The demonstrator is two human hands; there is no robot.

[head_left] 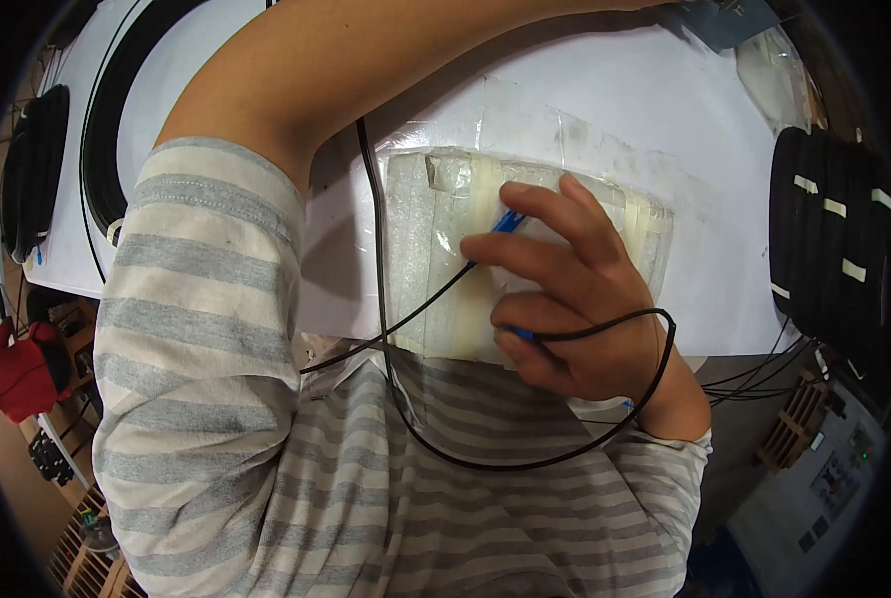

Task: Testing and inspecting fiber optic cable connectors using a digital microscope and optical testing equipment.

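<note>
R hand point(565, 299): fingers curled, pinching blue connector point(506, 221) at fingertips, 2nd blue plug low in the palm, prob. to keep both ends in reach.
Black cable point(555, 448): loops round R wrist (slack kept off the taped pad point(435, 259)).
L hand: out of frame, arm point(365, 70) stretched across white table point(724, 289); grip can't tell.

Two blue connectors point(506, 221), perhaps three cable coils point(829, 249).

Bare white table point(724, 199) lies open right of the taped pad point(445, 249), while the raised left arm point(365, 60) and black cable coils point(829, 239) hem the sides.
</note>
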